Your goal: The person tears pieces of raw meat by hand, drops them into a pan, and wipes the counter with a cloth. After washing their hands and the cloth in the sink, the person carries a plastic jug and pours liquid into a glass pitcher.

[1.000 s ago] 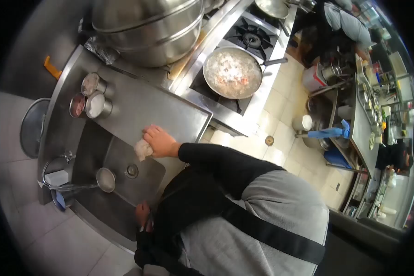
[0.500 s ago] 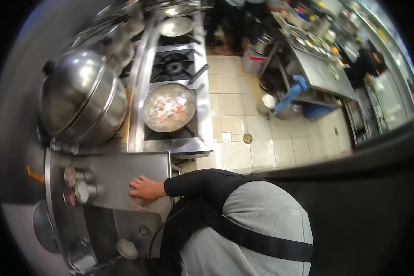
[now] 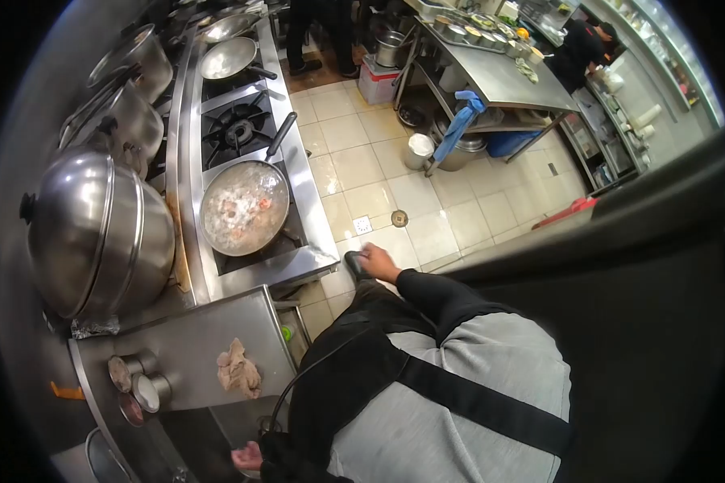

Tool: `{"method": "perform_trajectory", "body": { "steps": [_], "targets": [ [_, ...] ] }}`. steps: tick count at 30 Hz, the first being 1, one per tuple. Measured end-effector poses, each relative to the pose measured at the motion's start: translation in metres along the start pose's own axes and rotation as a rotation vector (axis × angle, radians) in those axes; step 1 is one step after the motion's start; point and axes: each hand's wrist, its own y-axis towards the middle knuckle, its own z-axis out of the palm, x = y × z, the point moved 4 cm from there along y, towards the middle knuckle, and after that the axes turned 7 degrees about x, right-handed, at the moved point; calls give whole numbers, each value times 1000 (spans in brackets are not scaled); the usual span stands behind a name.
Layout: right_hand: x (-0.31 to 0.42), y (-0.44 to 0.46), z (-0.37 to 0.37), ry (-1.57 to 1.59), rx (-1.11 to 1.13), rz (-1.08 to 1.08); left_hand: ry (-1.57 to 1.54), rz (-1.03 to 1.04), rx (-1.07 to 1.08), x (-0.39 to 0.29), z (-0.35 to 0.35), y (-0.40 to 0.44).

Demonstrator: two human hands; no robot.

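- The pan [image 3: 285, 193] sits level on the stove [image 3: 302, 169], holding loose, wet-looking food [image 3: 246, 211] spread nearly to the rim; its handle [image 3: 282, 134] angles toward the stove's front edge.
- To tend it well, the person would do best to take the handle near its far end, keep the pan level so that the liquid stays in, and stir from the rim inward so that nothing catches.
- The metal is probably hot, so bare fingers are best kept off the rim.
- The right hand [image 3: 381, 264] is nearest the pan, yet apart from it, past the stove's near corner on the floor side. Its fingers are curled and nothing shows in them; blur hides whether they are fully closed.
- The cloth [image 3: 238, 370] lies crumpled on the counter [image 3: 184, 346], between the pan and the left hand [image 3: 248, 457], touched by neither of the 2 hands. Wet, it would pass heat quickly; dry and folded, it would guard the palm better.
- The left hand is low by the sink [image 3: 177, 435], well apart from the pan, fingers partly bent; whether it grips anything, one cannot tell.
- Farther along the counter, 3 cups [image 3: 155, 391] stand close together beside the sink.
- Beyond, the big pot [image 3: 137, 233] stands beside the stove.
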Motion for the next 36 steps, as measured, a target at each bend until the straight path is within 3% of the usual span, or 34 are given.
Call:
{"method": "perform_trajectory", "body": {
  "steps": [3, 4, 5, 6, 7, 9, 10, 12, 13, 17, 19, 21, 22, 23, 24, 25, 28, 29, 31, 33, 35, 36],
  "targets": [
    [-132, 22, -28, -539, 343, 183, -188, 190, -107, -106, -6, 31],
    [-130, 17, -54, -544, 577, 274, -273, 209, -116, -147, -5, 40],
    [-150, 22, -68, -603, 668, 254, -422, 142, -121, -201, -5, 48],
    [-169, 26, -84, -594, 626, 193, -572, 73, -123, -235, 3, 52],
    [-185, 33, -106, -550, 603, 280, -567, 80, -119, -256, 14, 52],
    [-218, 42, -150, -507, 587, 430, -562, 85, 93, -302, 40, 59],
    [-221, 38, -177, -479, 567, 528, -454, 514, 52, -361, 44, 64],
    [-268, 39, -203, -594, 525, 471, -412, 477, 185, -426, 63, 68],
    [-280, 38, -222, -584, 535, 563, -379, 420, 303, -456, 82, 68],
    [-303, 54, -274, -568, 532, 611, -578, 348, 436, -582, 156, 81],
    [-279, 75, -297, -572, 506, 622, -594, 469, 569, -645, 191, 85],
    [-216, 101, -320, -82, 559, 729, -539, 710, 677, -714, 223, 81],
    [-213, 120, -315, 53, 434, 759, -548, 720, 690, -742, 236, 76],
    [-227, 137, -313, 190, 293, 790, -746, 565, 896, -771, 253, 65],
    [-292, 174, -278, -95, 497, 246, -952, 404, 1106, -802, 275, 54],
    [-353, 200, -248, -381, 476, -326, -853, 470, 1228, -810, 305, 52],
    [-305, 237, -296, 47, 65, -160, -895, 451, 1353, -839, 400, 29],
    [-234, 225, -348, 290, 70, 287, -860, 416, 1375, -847, 429, 22],
    [-238, 219, -372, 448, -22, 342, -829, 459, 1421, -865, 486, 12],
    [-269, 205, -387, 309, -98, 420, -767, 518, 1446, -874, 561, 18],
    [-312, 167, -393, -233, -354, 398, -689, 596, 1336, -879, 633, 13],
    [-346, 149, -386, -233, -241, 504, -694, 617, 1345, -898, 639, 16]
  ]
}}
